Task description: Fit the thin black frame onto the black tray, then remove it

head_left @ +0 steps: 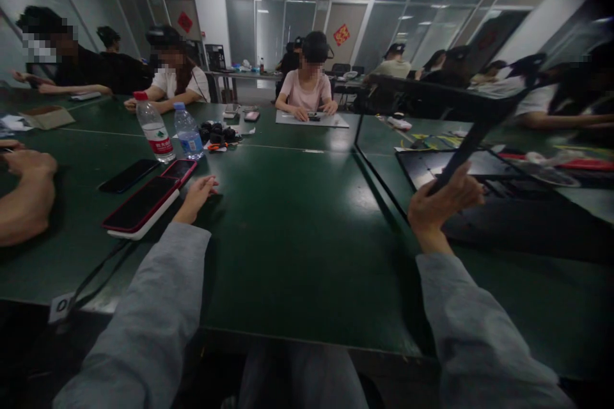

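Observation:
My left hand [196, 197] rests on the dark green table [297, 217], fingers loosely apart, touching the edge of a red-cased phone [140, 206] that lies on a white power bank. A second red-cased phone [180, 170] lies just beyond it. My right hand [444, 199] is raised at the right and grips the lower edge of a dark flat frame [472, 134], which tilts up and away over a black tray [432, 169]. Both my arms are in grey sleeves.
A black phone [128, 176] and two water bottles [154, 128] stand left of centre. Another person's bare arm [23, 201] lies at the left edge. Several people sit around the far tables; one in pink [307, 92] works opposite me. Cables hang off the near left edge.

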`<action>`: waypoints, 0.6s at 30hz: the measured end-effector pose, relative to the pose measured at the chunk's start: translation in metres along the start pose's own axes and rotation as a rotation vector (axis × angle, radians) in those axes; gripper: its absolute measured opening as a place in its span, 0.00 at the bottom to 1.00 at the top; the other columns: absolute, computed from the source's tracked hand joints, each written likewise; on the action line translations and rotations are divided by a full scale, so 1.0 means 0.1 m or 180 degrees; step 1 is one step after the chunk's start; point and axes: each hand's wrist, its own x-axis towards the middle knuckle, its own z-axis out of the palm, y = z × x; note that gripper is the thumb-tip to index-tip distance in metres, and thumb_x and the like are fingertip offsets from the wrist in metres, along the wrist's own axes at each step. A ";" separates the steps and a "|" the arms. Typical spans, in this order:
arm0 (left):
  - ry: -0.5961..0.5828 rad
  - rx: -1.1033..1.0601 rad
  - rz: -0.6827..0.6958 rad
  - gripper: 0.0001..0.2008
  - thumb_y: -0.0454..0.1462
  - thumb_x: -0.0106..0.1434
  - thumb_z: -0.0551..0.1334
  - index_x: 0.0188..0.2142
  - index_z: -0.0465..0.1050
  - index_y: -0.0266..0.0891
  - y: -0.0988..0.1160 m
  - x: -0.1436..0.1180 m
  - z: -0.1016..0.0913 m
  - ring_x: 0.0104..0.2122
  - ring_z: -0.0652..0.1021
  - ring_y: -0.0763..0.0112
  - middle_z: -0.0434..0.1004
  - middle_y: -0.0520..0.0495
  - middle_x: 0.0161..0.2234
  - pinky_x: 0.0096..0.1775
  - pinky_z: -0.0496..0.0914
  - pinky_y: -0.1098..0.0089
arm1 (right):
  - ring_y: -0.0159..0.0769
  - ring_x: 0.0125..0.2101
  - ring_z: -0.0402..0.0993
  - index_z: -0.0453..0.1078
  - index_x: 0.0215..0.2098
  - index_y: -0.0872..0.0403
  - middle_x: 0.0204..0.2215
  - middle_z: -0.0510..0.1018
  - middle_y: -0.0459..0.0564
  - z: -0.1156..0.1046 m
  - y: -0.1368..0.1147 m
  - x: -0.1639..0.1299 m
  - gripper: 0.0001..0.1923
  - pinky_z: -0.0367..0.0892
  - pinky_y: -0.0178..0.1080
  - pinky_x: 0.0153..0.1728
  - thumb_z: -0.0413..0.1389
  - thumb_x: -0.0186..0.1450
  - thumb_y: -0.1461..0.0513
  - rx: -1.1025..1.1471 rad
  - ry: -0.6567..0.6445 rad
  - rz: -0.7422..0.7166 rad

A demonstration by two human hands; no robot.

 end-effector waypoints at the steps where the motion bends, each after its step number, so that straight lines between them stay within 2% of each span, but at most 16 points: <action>1: -0.0006 -0.0013 0.0009 0.22 0.51 0.63 0.70 0.47 0.79 0.36 -0.01 0.01 0.00 0.32 0.81 0.70 0.85 0.40 0.44 0.38 0.73 0.68 | 0.62 0.71 0.54 0.45 0.78 0.62 0.69 0.59 0.75 -0.01 -0.07 -0.01 0.38 0.40 0.70 0.71 0.44 0.72 0.59 0.0042 0.0021 -0.0017; 3: -0.0020 -0.0027 0.0017 0.22 0.50 0.63 0.69 0.49 0.79 0.36 -0.03 0.03 0.00 0.32 0.80 0.70 0.84 0.40 0.45 0.38 0.73 0.68 | 0.61 0.71 0.53 0.43 0.78 0.64 0.71 0.58 0.75 -0.03 -0.17 -0.03 0.37 0.39 0.68 0.71 0.42 0.75 0.57 0.0117 0.0064 -0.0064; 5: 0.0008 -0.0006 0.0041 0.22 0.49 0.64 0.68 0.50 0.78 0.36 -0.05 0.05 0.01 0.34 0.81 0.69 0.84 0.39 0.47 0.39 0.74 0.67 | 0.58 0.70 0.55 0.40 0.79 0.66 0.68 0.63 0.74 -0.05 -0.25 -0.05 0.37 0.40 0.66 0.72 0.40 0.76 0.57 0.0229 0.0150 -0.0169; 8: 0.0174 0.0146 0.0292 0.21 0.45 0.65 0.67 0.54 0.77 0.36 -0.07 0.06 0.05 0.42 0.82 0.64 0.82 0.37 0.51 0.46 0.75 0.64 | 0.53 0.61 0.67 0.37 0.79 0.66 0.56 0.75 0.67 -0.03 -0.33 -0.07 0.38 0.52 0.62 0.69 0.39 0.76 0.57 0.0569 0.0227 -0.0426; 10: 0.0341 0.0309 0.0571 0.23 0.44 0.65 0.68 0.57 0.76 0.37 -0.08 0.06 0.08 0.50 0.81 0.60 0.79 0.35 0.57 0.52 0.74 0.62 | 0.49 0.52 0.73 0.36 0.79 0.65 0.49 0.77 0.63 -0.02 -0.37 -0.08 0.38 0.62 0.57 0.64 0.38 0.76 0.56 0.0853 0.0098 -0.0464; 12: 0.0454 0.0363 0.0772 0.28 0.45 0.64 0.71 0.61 0.73 0.39 -0.07 0.04 0.12 0.55 0.79 0.57 0.75 0.34 0.62 0.54 0.74 0.61 | 0.47 0.47 0.75 0.35 0.80 0.64 0.47 0.78 0.61 0.00 -0.40 -0.10 0.38 0.67 0.53 0.60 0.37 0.77 0.55 0.1074 -0.0150 -0.0366; 13: 0.0436 0.0320 0.0816 0.30 0.47 0.63 0.72 0.62 0.72 0.40 -0.06 0.03 0.14 0.55 0.80 0.57 0.74 0.34 0.62 0.53 0.74 0.61 | 0.46 0.46 0.75 0.36 0.80 0.62 0.46 0.78 0.60 0.01 -0.41 -0.11 0.38 0.68 0.52 0.60 0.37 0.78 0.55 0.1133 -0.0253 -0.0279; 15: 0.0205 0.0120 0.0758 0.31 0.51 0.64 0.71 0.62 0.71 0.40 -0.03 -0.02 0.19 0.49 0.82 0.59 0.77 0.35 0.58 0.49 0.76 0.62 | 0.46 0.46 0.76 0.39 0.79 0.60 0.46 0.78 0.59 0.04 -0.42 -0.12 0.36 0.68 0.53 0.59 0.37 0.78 0.54 0.1165 -0.0362 -0.0097; 18: -0.0195 -0.0124 0.0445 0.31 0.59 0.68 0.64 0.56 0.73 0.36 0.03 -0.10 0.26 0.31 0.82 0.66 0.83 0.38 0.43 0.36 0.75 0.66 | 0.50 0.49 0.77 0.44 0.78 0.59 0.47 0.78 0.60 0.12 -0.41 -0.15 0.35 0.68 0.56 0.59 0.38 0.77 0.52 0.1138 -0.0538 0.0097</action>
